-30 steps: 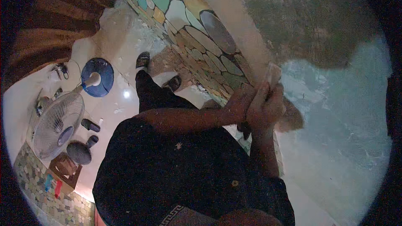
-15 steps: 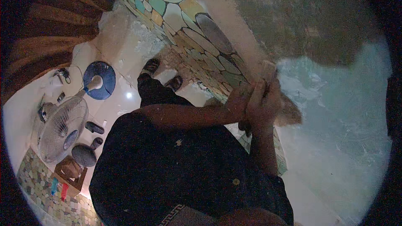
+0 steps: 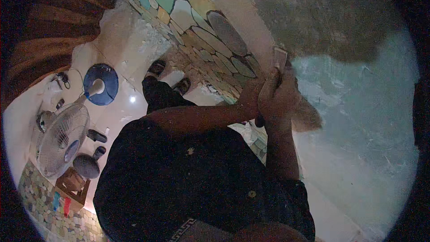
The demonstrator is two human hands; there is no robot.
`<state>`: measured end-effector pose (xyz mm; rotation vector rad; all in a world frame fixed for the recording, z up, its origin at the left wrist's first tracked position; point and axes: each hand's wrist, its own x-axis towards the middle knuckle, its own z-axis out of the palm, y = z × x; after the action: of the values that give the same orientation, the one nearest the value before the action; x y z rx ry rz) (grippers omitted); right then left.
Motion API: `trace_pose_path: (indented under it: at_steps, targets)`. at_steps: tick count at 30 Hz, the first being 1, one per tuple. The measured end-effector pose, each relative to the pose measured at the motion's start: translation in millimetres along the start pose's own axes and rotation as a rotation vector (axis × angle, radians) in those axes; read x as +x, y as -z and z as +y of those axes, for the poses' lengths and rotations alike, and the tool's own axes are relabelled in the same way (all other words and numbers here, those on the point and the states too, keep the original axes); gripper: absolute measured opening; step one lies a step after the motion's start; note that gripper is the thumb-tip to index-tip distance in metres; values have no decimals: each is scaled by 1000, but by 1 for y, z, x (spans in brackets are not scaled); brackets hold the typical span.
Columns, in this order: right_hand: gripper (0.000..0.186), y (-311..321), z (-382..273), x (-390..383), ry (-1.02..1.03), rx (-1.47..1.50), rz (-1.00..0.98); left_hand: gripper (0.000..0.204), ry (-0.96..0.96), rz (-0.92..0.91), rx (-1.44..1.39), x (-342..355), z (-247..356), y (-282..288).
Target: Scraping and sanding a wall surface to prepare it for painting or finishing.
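My right hand [image 3: 282,96] is closed on a flat scraper-like tool [image 3: 280,57], its pale blade against the plastered wall [image 3: 351,107], near the lower edge of a dark rough patch [image 3: 336,9]. My left hand [image 3: 251,94] is closed beside and partly behind my right one, apparently on the same tool; its fingers are mostly hidden. A band of oval pebble-pattern tiles [image 3: 192,31] runs diagonally along the wall just left of my hands.
A standing fan [image 3: 65,136] with a round blue base [image 3: 109,92] is at left, beside sandals [image 3: 96,135], a small wooden stool or box [image 3: 78,197] and a cable [image 3: 65,83]. A brown curtain [image 3: 53,40] hangs upper left. My feet [image 3: 156,68] stand by the tiled wall's foot.
Both hands and the tool have moved upward along the wall and slightly left, toward the dark patch. Both hands remain closed together.
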<state>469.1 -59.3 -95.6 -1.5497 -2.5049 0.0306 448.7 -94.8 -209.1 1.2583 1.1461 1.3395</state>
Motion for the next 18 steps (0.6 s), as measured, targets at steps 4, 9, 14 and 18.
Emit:
trace_pose_path:
  at_steps: [4, 9, 14, 18]
  targets:
    - [30, -1, -4, -1, -61, 46, 15, 52, -91, 87, -143, 3, 0, 4]
    - [28, 2, -12, 10, -62, 66, -60, 49, -218, 254, 41, 10, -3, 10]
    - [32, -7, -27, 11, -163, 125, 48, 51, -249, 67, 45, 2, 1, 26]
    - [25, -24, -27, 6, -55, 99, 214, 50, 209, -179, -276, 2, 3, 43]
